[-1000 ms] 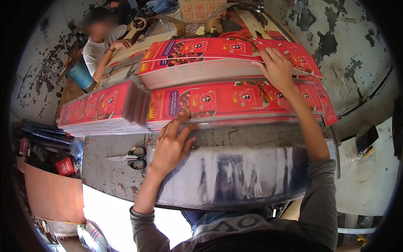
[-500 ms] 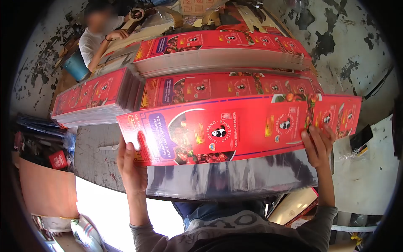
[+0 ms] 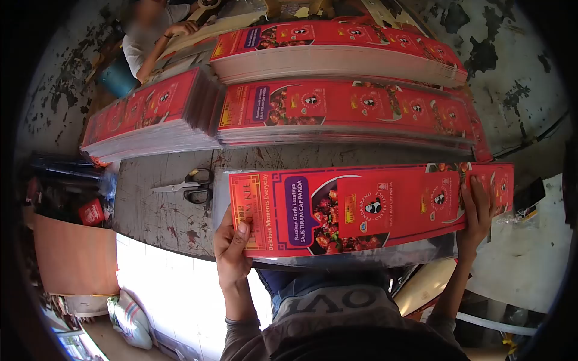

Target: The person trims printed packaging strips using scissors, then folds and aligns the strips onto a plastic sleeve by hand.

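Note:
A long red printed cardboard strip (image 3: 397,204) with panda logos and food pictures lies across both my hands, low over the front of the table. My left hand (image 3: 233,240) grips its left end, thumb on top of the printed face. At the strip's right part, my right hand (image 3: 477,210) holds it with the fingers over the top. Clear plastic film (image 3: 415,256) shows beneath the strip along the table's front edge. Black-handled scissors (image 3: 195,186) rest on the table, left of the strip, with spread handles.
Beyond the strip stand a middle stack (image 3: 349,108) of red strips, a taller back stack (image 3: 337,39) and a left stack (image 3: 144,114). The worn table (image 3: 156,210) carries them. A person (image 3: 144,42) sits at the far left near a blue bucket (image 3: 117,80).
The strip has come down and nearer to me, both hands still on it. The scissors' handles and the front of the middle stack now show. The view has shifted too.

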{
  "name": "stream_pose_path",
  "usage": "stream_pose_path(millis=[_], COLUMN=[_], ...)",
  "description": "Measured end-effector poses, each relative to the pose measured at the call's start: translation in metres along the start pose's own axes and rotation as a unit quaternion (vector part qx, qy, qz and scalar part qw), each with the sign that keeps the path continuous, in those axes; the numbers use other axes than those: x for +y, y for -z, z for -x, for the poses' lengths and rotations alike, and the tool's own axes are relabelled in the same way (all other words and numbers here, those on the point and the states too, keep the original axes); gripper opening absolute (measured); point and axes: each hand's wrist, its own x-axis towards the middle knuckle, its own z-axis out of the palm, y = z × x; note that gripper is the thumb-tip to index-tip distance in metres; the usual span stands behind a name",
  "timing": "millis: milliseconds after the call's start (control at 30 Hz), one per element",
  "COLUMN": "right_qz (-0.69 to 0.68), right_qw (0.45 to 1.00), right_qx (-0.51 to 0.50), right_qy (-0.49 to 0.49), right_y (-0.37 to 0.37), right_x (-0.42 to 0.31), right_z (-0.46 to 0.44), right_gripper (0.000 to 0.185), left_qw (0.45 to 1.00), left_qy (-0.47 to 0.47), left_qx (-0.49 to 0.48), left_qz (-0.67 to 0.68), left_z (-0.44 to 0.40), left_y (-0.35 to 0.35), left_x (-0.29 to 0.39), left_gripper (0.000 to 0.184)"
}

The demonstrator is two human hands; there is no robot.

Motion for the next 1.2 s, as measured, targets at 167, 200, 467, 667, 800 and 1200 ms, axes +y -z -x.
stream_pose_path(millis=[167,200,467,667,800,1200], right_qz=[-0.025,-0.028,-0.036,-0.068,-0.165,-0.175], right_qw=[1.000,1.000,0.999,0.997,0.986,0.984], right_qx=[-0.011,-0.002,0.005,-0.022,-0.010,0.026], right_qy=[0.004,0.000,-0.002,0.004,0.003,0.023], right_y=[0.007,0.008,0.007,0.023,0.047,0.012], right_x=[0.001,-0.001,-0.006,0.000,0.016,0.012], right_z=[-0.004,-0.004,-0.001,-0.003,-0.019,-0.042], right_gripper=[0.033,0.034,0.035,0.034,0.027,0.031], left_qw=[0.999,0.998,0.995,0.997,0.988,0.970], left_qy=[0.027,0.023,0.002,-0.039,-0.092,-0.126], left_qx=[-0.019,-0.010,-0.016,0.059,0.034,0.141], left_qz=[0.027,0.059,0.096,-0.012,0.120,-0.150], left_z=[-0.002,-0.002,0.002,-0.002,-0.020,-0.015], left_y=[0.001,-0.002,0.000,0.008,0.015,0.018], left_x=[-0.002,-0.001,-0.001,0.014,0.017,0.013], left_gripper=[0.055,0.056,0.070,0.070,0.072,0.020])
